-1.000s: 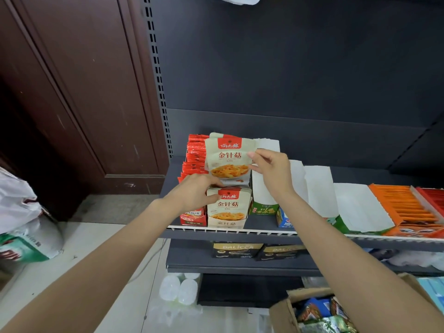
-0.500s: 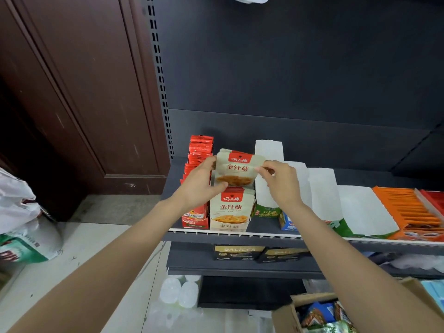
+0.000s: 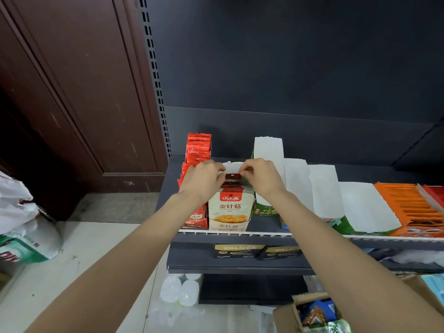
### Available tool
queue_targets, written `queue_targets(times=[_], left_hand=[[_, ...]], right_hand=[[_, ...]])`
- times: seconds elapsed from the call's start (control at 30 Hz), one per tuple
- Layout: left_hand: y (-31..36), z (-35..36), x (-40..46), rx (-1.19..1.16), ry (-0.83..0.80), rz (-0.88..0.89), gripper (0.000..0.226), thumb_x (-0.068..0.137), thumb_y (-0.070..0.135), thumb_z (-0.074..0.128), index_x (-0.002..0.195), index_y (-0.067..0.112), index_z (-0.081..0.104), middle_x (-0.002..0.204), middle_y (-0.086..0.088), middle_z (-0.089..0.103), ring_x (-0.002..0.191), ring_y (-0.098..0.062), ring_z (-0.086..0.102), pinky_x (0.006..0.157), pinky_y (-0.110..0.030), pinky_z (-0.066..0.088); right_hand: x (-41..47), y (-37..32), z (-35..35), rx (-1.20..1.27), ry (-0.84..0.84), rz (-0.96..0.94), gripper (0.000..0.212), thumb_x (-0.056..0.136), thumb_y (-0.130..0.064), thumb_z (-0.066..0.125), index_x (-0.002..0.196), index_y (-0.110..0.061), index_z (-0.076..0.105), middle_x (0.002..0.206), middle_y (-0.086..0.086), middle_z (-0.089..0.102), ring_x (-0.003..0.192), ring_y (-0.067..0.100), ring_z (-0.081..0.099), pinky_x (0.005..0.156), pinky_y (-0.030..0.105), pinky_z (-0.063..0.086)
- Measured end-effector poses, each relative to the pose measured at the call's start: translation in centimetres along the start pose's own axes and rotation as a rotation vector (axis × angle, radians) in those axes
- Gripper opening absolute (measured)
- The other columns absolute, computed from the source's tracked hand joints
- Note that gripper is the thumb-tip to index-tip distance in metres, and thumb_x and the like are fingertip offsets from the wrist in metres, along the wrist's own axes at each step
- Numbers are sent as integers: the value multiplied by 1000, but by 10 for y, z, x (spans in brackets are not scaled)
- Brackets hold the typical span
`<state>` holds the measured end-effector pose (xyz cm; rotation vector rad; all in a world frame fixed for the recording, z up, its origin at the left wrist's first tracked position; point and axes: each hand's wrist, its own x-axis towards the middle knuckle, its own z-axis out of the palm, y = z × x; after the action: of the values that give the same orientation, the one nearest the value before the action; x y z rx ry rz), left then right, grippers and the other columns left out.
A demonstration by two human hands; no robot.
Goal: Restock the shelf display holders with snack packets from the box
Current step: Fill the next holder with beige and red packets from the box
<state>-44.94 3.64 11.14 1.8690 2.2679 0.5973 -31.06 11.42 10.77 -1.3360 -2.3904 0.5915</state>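
From the head camera, both hands meet over the cream holder [image 3: 229,212] at the front left of the shelf [image 3: 240,237]. The left hand [image 3: 204,180] and the right hand [image 3: 260,179] each have fingers curled, pinching the top edge of a packet [image 3: 232,169] from either side; the packet stands upright at the back of the holder, behind a row of like packets whose red tops show just below it. The holder's front shows a red label and a picture of yellow food. Touching it on the left stands a red holder [image 3: 195,212] full of red sachets [image 3: 199,147]. To the right, white holders [image 3: 269,152] stand in a row, and further right an orange tray [image 3: 408,205] of orange packets. A lower shelf carries dark boxes [image 3: 236,251]. At the bottom right, the open cardboard box [image 3: 286,316] sits on the floor with mixed snack packets inside. Pale bottles [image 3: 179,289] stand on the floor under the shelves, and white sacks [image 3: 19,212] lie at the left edge.
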Motion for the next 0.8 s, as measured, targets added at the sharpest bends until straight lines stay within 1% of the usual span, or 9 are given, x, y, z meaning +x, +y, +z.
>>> queue_targets(times=[0.1,0.23,0.3,0.43,0.53,0.57,0.7,0.77,0.8], left_hand=[[12,2,-8,14,128,33,30,96,26,47,122,18,60,124,-2,59,113,-19,54,97,-36,42],[46,15,-24,54,188,169,29,97,27,43,120,20,59,117,2,61,111,-18,52,93,-32,33],[71,28,-32,55,178,210,31,96,27,43,121,20,59,117,1,63,111,-19,52,92,-32,31],[133,64,-56,-26,134,290,25,92,21,52,110,12,67,103,-5,69,99,-25,60,83,-35,40],[186,102,-79,-162,-2,262,24,94,22,50,112,13,64,105,-3,66,100,-22,58,82,-34,45],[203,116,-87,-204,-51,226,25,95,23,48,113,15,62,106,-2,65,100,-20,57,82,-33,47],[258,179,-120,-225,-211,178,25,96,22,46,115,17,60,107,-1,63,101,-17,55,82,-34,50],[274,210,-133,-182,-325,148,26,98,21,42,118,17,57,110,-1,61,100,-17,55,80,-36,51],[280,223,-139,-164,-394,128,27,98,21,40,120,18,55,112,-2,61,99,-18,56,80,-38,51]], right_hand=[[-15,6,-10,68,50,-5,20,94,-17,54,110,-15,66,114,3,66,101,18,61,84,23,45],[-51,36,-31,168,88,23,20,95,-14,52,108,-17,67,110,-1,67,92,10,58,78,15,39],[-74,58,-42,211,75,56,20,95,-14,52,106,-17,68,105,-2,68,89,8,57,77,13,38],[-127,112,-62,214,44,140,20,94,-13,53,105,-17,68,98,-2,69,85,9,59,73,12,40],[-175,165,-73,162,-22,196,22,95,-16,51,111,-16,66,97,-3,66,85,9,59,63,5,39],[-191,184,-75,143,-49,223,23,96,-17,50,113,-17,65,100,-3,67,87,11,61,63,8,41],[-249,266,-75,48,-136,378,21,97,-20,49,111,-16,64,97,6,70,82,23,65,70,35,54],[-271,299,-71,-9,-212,425,22,97,-21,48,111,-16,64,100,10,69,88,28,65,74,40,55],[-280,313,-69,-33,-253,419,24,97,-20,49,116,-16,62,107,10,68,96,28,64,80,40,53]])
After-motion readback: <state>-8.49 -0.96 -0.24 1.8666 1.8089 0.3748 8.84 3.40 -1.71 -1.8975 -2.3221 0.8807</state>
